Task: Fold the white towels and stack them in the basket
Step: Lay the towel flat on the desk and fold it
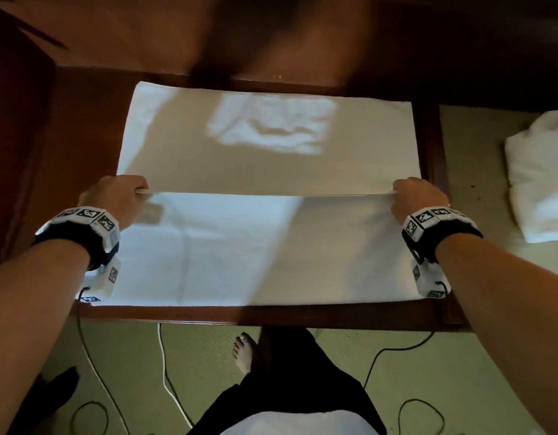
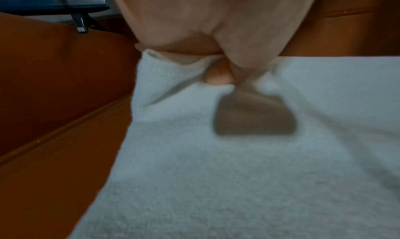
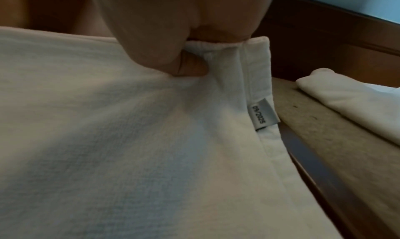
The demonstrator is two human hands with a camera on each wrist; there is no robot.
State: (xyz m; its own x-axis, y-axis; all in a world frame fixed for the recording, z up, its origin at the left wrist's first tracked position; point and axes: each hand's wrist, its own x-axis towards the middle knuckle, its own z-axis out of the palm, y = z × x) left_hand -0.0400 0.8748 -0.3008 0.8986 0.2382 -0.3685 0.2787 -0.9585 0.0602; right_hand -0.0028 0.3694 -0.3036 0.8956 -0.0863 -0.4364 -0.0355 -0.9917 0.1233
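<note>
A large white towel (image 1: 268, 171) lies spread on the dark wooden table (image 1: 240, 315), its near half raised off the far half. My left hand (image 1: 139, 191) pinches the lifted edge at its left corner, and my right hand (image 1: 397, 193) pinches the right corner. The left wrist view shows thumb and finger of that hand (image 2: 218, 78) clamping the towel (image 2: 238, 165). The right wrist view shows the right hand (image 3: 190, 66) gripping the hem of the towel (image 3: 129, 140) above a small label (image 3: 263, 116). No basket is in view.
A second white towel (image 1: 541, 180) lies crumpled on the mat to the right, also visible as a towel (image 3: 350, 102) in the right wrist view. Cables (image 1: 164, 372) trail over the green mat floor by my bare foot (image 1: 244, 353). Dark wooden furniture (image 1: 20, 120) stands at the left.
</note>
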